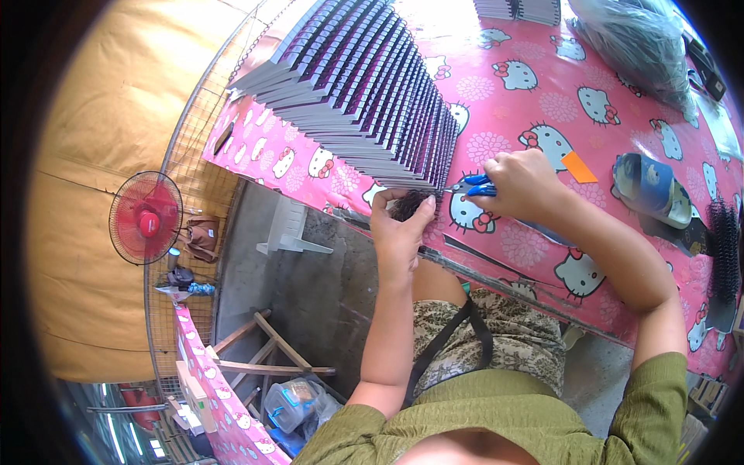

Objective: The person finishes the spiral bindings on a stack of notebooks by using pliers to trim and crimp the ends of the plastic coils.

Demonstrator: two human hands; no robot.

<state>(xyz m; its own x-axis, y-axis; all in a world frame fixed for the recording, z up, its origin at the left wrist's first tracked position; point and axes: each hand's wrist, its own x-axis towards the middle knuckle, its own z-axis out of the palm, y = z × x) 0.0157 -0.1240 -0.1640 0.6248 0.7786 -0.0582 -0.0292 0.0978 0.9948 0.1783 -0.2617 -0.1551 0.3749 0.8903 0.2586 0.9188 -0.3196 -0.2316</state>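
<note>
A long row of spiral-bound notebooks (364,93) with black coils lies overlapped on the pink table, reaching from the far left down to my hands. At its near end my left hand (399,225) is closed, thumb and fingers curled round a dark, curly bunch of what looks like spiral coil (407,204). My right hand (518,184) grips blue-handled pliers (479,186) just to the right. The pliers' tip points left at the corner of the nearest notebook; whether the jaws touch the coil is too small to tell.
The table (535,225) has a patterned pink cover. On the right are an orange slip (580,167), a blue patterned object (652,190) and a bundle of black coils (724,256). Farther back sit a clear plastic bag (639,50) and more notebooks (521,9). A red fan (146,217) stands left.
</note>
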